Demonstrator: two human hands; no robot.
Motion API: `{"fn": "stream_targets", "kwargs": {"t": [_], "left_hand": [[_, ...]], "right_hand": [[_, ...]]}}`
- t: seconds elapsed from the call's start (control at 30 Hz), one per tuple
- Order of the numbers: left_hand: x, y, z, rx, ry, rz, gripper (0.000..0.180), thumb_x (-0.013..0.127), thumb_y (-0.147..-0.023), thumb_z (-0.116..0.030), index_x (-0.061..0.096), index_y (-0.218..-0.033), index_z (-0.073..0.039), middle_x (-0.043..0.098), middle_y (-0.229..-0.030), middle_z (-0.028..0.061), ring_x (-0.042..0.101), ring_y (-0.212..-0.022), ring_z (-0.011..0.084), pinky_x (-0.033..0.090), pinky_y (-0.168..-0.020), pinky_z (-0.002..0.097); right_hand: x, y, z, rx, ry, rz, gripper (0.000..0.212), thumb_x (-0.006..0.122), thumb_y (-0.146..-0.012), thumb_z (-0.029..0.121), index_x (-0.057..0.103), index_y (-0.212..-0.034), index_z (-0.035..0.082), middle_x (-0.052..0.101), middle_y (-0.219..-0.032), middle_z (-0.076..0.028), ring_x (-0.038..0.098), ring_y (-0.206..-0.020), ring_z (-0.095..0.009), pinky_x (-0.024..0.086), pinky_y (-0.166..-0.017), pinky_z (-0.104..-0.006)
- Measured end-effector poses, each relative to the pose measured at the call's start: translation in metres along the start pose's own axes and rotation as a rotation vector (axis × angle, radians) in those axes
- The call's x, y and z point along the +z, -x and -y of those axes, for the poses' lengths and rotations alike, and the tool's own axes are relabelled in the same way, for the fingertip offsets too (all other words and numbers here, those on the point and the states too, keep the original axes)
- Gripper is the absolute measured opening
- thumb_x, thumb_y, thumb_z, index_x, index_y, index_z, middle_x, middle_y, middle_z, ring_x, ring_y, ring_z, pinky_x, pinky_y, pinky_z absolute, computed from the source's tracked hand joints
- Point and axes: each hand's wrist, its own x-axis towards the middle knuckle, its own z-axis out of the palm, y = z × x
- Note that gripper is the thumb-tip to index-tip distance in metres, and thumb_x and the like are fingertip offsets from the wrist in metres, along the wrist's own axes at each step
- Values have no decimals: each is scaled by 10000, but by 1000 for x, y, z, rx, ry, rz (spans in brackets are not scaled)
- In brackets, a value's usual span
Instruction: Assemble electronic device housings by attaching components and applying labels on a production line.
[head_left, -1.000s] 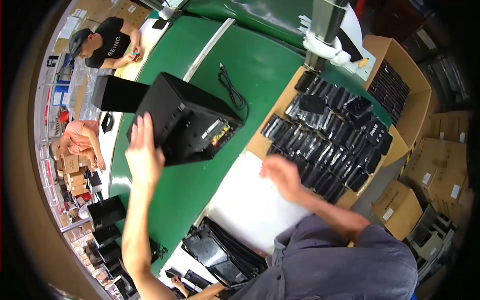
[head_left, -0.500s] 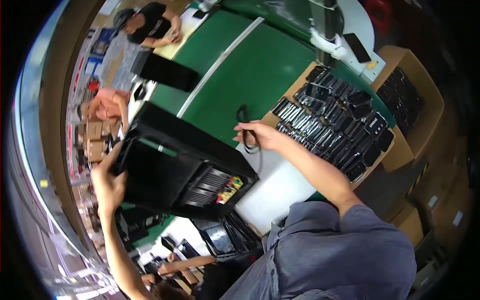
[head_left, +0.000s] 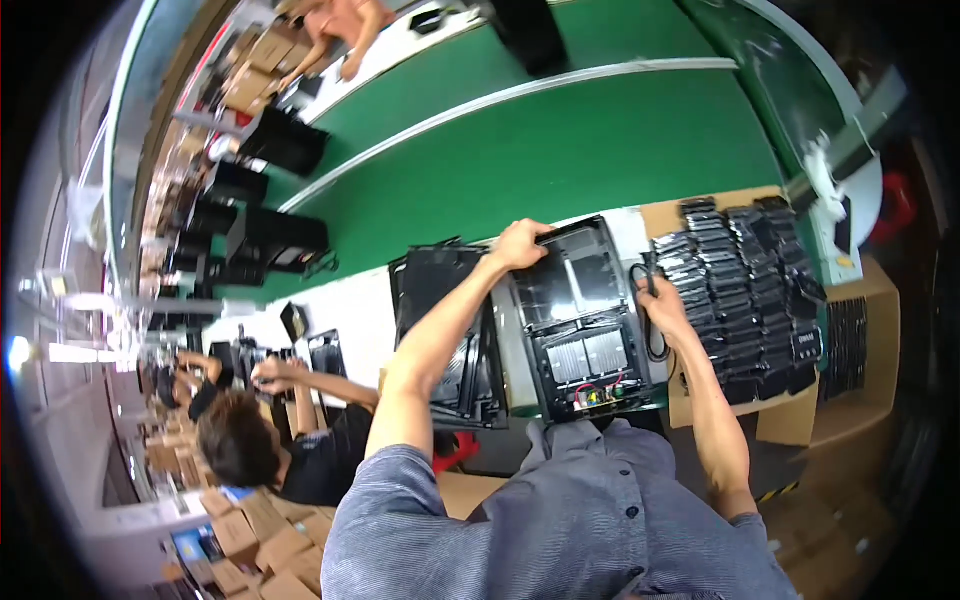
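Observation:
Flat on the white tabletop before me lies a black box-shaped housing (head_left: pixel 568 300), its open face up. Grey finned metal plates (head_left: pixel 588 357) and a small circuit board (head_left: pixel 603 397) with coloured parts sit in its near end. My left hand (head_left: pixel 520 245) grips the far left corner, fingers curled over the rim. Beside the right edge, my right hand (head_left: pixel 662 300) is closed around a looped black cable (head_left: pixel 651 340). Whether the cable joins the housing cannot be made out.
Stacked black frames and panels (head_left: pixel 445 290) lie to the left. Rows of black wrapped packs (head_left: pixel 740 310) rest on cardboard at right, beside an open carton (head_left: pixel 880 350). Beyond runs a green belt (head_left: pixel 520 150) with black boxes (head_left: pixel 280 240). A co-worker (head_left: pixel 300 450) works at left.
The housing was held up and tilted at the left; now it lies on the tabletop before me. My left hand has shifted to its far corner. My right hand still holds the cable.

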Motion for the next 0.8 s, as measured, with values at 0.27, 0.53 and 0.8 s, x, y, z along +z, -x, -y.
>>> {"fn": "stream_targets", "kwargs": {"t": [0.27, 0.53, 0.8], "left_hand": [[10, 259, -44, -113, -129, -778, 254, 787, -733, -82, 651, -946, -55, 619, -965, 104, 575, -942, 329, 447, -819, 433], [26, 404, -14, -233, -322, -332, 317, 749, -707, -76, 639, -1004, -98, 562, -1062, 99, 522, -1073, 312, 403, -922, 445], [-34, 399, -31, 82, -355, -553, 314, 721, -734, -35, 609, -1028, -33, 632, -1124, 112, 570, -1089, 351, 415, -1000, 494]], "right_hand": [[15, 23, 3, -125, 272, -110, 388, 623, -915, 46, 593, -1293, -36, 560, -1390, -207, 507, -1331, -309, 376, -1098, -350], [35, 41, 60, -469, 302, -138, 311, 674, -869, 74, 646, -1178, 48, 541, -1396, -189, 495, -1308, -367, 368, -1110, -412], [46, 61, 77, -594, 336, -167, 270, 655, -859, 36, 668, -1129, 41, 594, -1351, -149, 528, -1280, -328, 380, -1098, -398]]}}
